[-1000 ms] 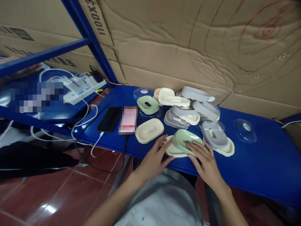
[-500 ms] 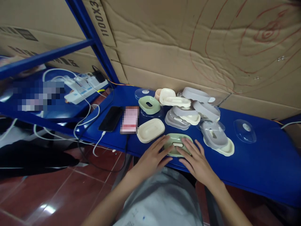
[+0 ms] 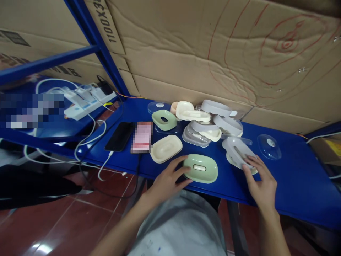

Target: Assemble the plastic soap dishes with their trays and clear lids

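A green soap dish point(image 3: 207, 173) with a pale oval insert in its middle slot lies near the bench's front edge. My left hand point(image 3: 170, 177) rests at its left end, fingers apart and touching the rim. Farther right, my right hand point(image 3: 262, 181) has thumb and fingers closed on the near end of a grey soap dish point(image 3: 236, 149), which is slightly tilted over a cream piece. A cream oval tray point(image 3: 166, 148) lies left of the green dish. Behind it sits another green dish part point(image 3: 164, 120) with an open slot.
Grey and cream dish parts point(image 3: 197, 137) are piled at the back, beside clear lids point(image 3: 269, 146). Two phones point(image 3: 119, 136) lie on the left, one on a white cable. A power strip point(image 3: 87, 105) stands beyond the blue frame. Cardboard point(image 3: 186, 53) walls the back.
My right hand has left the green dish and moved right to the grey soap dish, which has tilted and shifted. My left hand stays at the green dish. The view has shifted slightly.
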Motion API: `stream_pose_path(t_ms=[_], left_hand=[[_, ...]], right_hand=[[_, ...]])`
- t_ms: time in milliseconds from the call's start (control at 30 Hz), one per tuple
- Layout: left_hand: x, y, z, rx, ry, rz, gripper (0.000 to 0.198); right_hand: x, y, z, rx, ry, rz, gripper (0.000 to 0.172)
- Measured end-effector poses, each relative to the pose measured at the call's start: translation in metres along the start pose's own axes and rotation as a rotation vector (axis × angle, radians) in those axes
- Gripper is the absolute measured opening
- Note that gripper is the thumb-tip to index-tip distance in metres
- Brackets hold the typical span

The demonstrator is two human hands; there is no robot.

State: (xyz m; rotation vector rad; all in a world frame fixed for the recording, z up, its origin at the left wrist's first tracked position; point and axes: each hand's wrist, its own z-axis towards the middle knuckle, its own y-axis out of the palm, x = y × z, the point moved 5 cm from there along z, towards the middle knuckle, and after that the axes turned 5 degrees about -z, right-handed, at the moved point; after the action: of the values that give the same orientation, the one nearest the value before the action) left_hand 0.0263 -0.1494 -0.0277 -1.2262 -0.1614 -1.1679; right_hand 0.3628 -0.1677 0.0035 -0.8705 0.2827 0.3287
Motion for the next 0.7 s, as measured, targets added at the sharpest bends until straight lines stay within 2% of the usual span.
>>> stream_pose_path(t_ms=[67, 167, 200, 333, 433, 500, 600, 700], left_hand=[[-0.001, -0.002, 0.000, 0.003, -0.010, -0.020, 0.030], [-0.002, -0.003, 0.000, 0.018, -0.019, -0.015, 0.031], [-0.002, -0.002, 0.000, 0.021, -0.020, -0.011, 0.031], [-0.001, 0.000, 0.000, 0.029, -0.005, -0.010, 0.031], [0.000, 0.000, 0.000, 0.035, 0.009, -0.005, 0.031], [-0.001, 0.000, 0.000, 0.041, 0.013, -0.002, 0.031], [-0.002, 0.001, -0.001, 0.045, 0.008, -0.008, 0.030], [-0.003, 0.001, -0.001, 0.022, -0.035, -0.033, 0.043]], right_hand=[[-0.010, 0.006, -0.004, -0.065, -0.053, 0.034, 0.027], [-0.023, 0.018, -0.005, -0.253, -0.211, 0.043, 0.030], [-0.022, 0.019, -0.002, -0.280, -0.237, 0.029, 0.032], [0.007, 0.018, 0.031, -0.169, -0.141, -0.089, 0.043], [0.035, 0.032, 0.054, -0.257, -0.108, -0.087, 0.053], [0.043, 0.035, 0.061, -0.285, -0.082, -0.021, 0.053], [0.029, 0.017, 0.056, -0.139, -0.044, -0.017, 0.046], [-0.014, -0.003, 0.031, -0.046, -0.109, -0.015, 0.045]])
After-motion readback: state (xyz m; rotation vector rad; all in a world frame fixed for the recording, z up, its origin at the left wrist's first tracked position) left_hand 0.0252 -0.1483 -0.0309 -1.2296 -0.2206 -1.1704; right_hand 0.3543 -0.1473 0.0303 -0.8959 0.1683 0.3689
